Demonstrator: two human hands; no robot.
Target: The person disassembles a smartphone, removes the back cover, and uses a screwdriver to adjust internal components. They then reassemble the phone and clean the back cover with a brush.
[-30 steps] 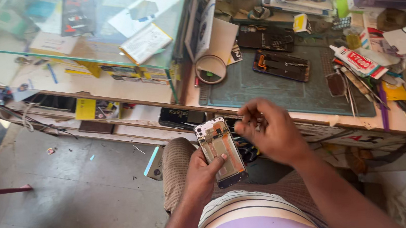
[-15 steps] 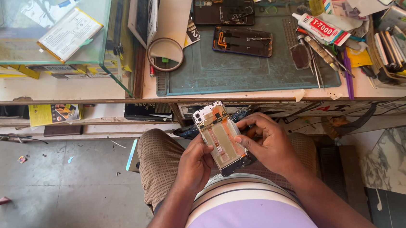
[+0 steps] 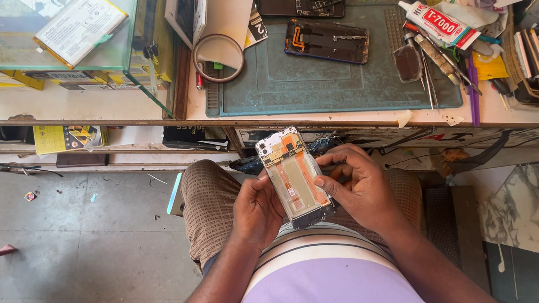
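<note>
Over my lap I hold an opened phone frame (image 3: 296, 176), back side up, showing a pale battery bay and orange flex cables. My left hand (image 3: 256, 211) grips its left edge from below. My right hand (image 3: 357, 189) clasps the right edge, thumb resting on the inner surface. Both hands sit just below the workbench's front edge (image 3: 344, 121).
A teal work mat (image 3: 315, 84) on the bench carries two opened phones (image 3: 327, 40), a glue tube (image 3: 438, 24), tweezers and small tools. A tape ring (image 3: 218, 58) lies at its left. A glass display case (image 3: 49, 40) stands on the left, and cluttered boxes on the right.
My right hand came down from above the phone frame and closed on its right edge. The camera view shifted right and closer to the bench.
</note>
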